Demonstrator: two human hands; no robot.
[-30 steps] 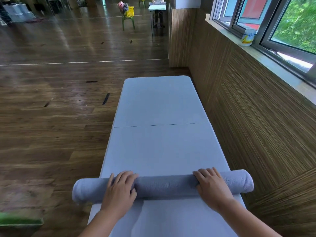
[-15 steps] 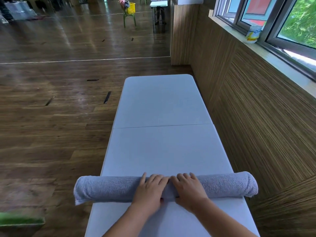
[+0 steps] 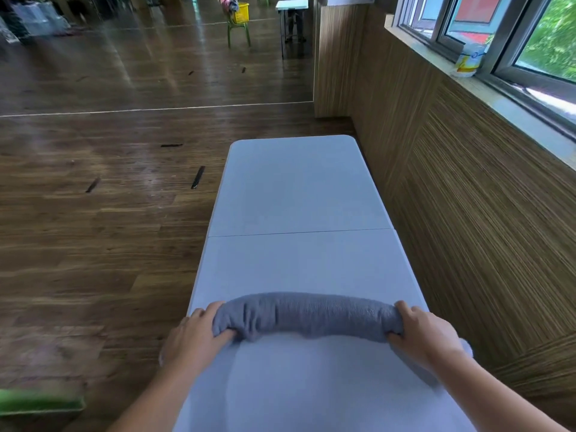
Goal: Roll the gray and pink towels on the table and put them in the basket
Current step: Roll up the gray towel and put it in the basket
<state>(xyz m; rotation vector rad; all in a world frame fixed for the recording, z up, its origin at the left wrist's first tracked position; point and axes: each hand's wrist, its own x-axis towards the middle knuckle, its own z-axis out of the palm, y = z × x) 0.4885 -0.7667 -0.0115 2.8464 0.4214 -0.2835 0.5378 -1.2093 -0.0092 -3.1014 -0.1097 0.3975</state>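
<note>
Both hands (image 3: 314, 333) grip the soft, rolled gray towel (image 3: 307, 314), a nubby cylinder.

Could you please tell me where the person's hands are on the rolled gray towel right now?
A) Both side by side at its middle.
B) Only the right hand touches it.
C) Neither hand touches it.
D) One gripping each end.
D: the left hand grips the left end of the rolled gray towel and the right hand grips its right end, leaving the middle of the roll bare.
</note>
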